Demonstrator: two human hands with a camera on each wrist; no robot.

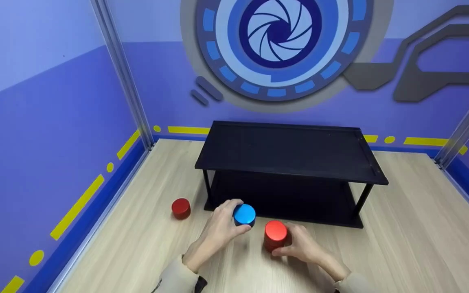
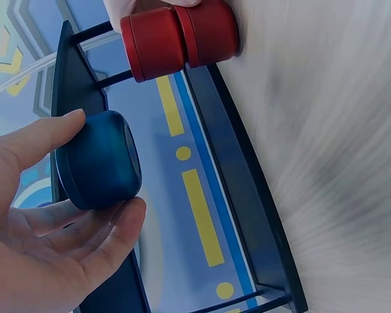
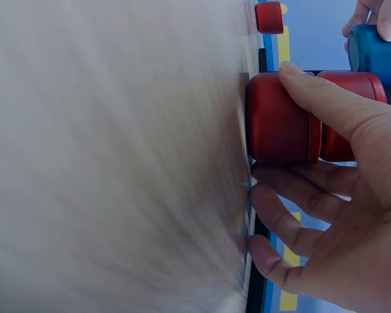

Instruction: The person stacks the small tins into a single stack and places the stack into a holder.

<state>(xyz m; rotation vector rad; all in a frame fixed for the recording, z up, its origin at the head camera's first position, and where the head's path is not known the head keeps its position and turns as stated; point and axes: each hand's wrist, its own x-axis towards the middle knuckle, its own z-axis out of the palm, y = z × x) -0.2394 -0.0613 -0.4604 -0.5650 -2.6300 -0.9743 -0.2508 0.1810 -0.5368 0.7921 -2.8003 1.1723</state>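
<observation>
My left hand [image 1: 218,226] grips a small round blue tin [image 1: 244,214] between thumb and fingers. In the left wrist view the blue tin [image 2: 99,161] hangs clear of the table, in front of the shelf. To its right, two red tins [image 1: 275,236] are stacked one on the other on the table. My right hand [image 1: 301,244] grips the stack from its right side. In the right wrist view the thumb and fingers lie about the lower red tin [image 3: 280,120], with the upper red tin [image 3: 352,111] resting on it.
A third red tin [image 1: 180,208] stands on the wooden table [image 1: 136,244] at the left. Behind the hands is a black two-tier shelf [image 1: 291,150] on thin posts. Blue printed walls [image 1: 55,142] close off the back and sides.
</observation>
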